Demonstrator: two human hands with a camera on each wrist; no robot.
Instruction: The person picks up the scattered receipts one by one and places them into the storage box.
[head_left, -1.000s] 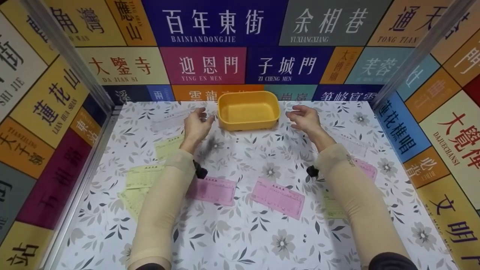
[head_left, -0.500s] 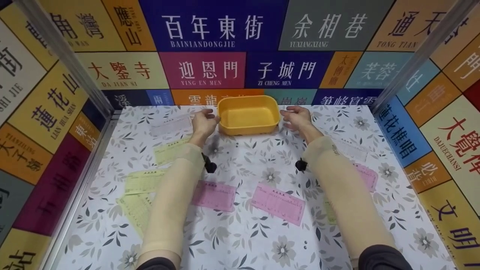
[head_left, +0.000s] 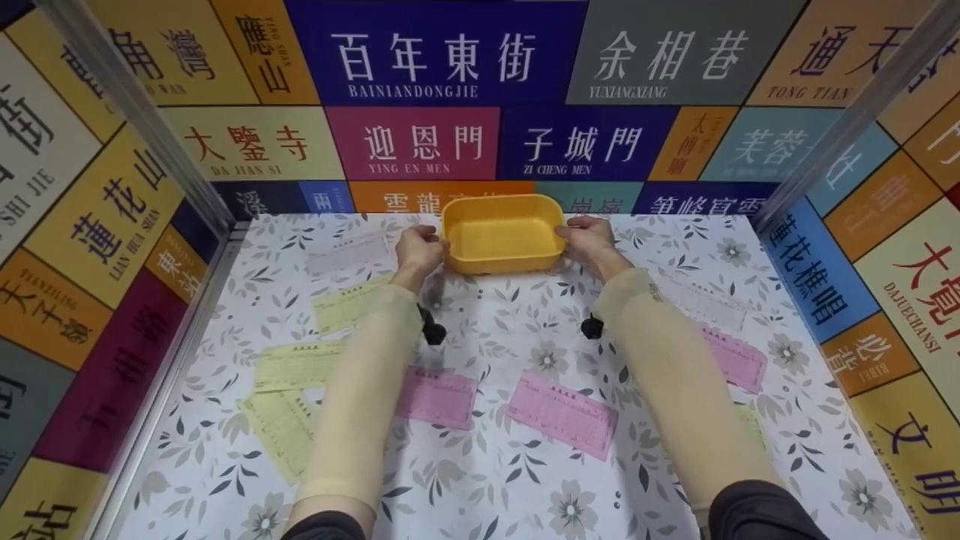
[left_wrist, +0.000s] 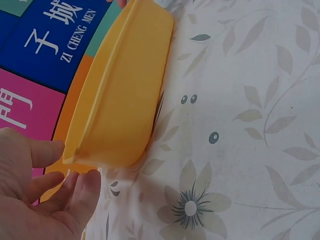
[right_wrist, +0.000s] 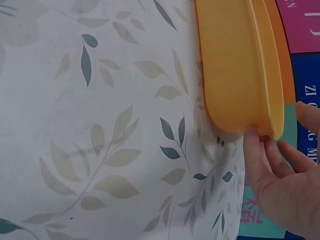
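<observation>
A yellow plastic box (head_left: pixel 504 264) with rounded corners and a raised rim stands at the far edge of the table, with nothing inside. My left hand (head_left: pixel 418 251) is at its left end. In the left wrist view the thumb (left_wrist: pixel 47 152) and fingers are spread just off the rim. At the opposite end is my right hand (head_left: pixel 592 241). Its fingertips (right_wrist: pixel 251 132) meet the end wall below the rim in the right wrist view, while the thumb stands away from the rim.
Pink slips (head_left: pixel 564 414) lie mid-table and at the right, partly behind the right sleeve. Several yellow slips (head_left: pixel 300 364) lie at the left, two overlapping. White slips (head_left: pixel 349 253) lie at the back left and right. Printed panels (head_left: pixel 420 142) enclose the table's back and sides.
Both hands have moved inward toward the box, from clear gaps on either side to its two ends. The box and slips stay in place on the table.
</observation>
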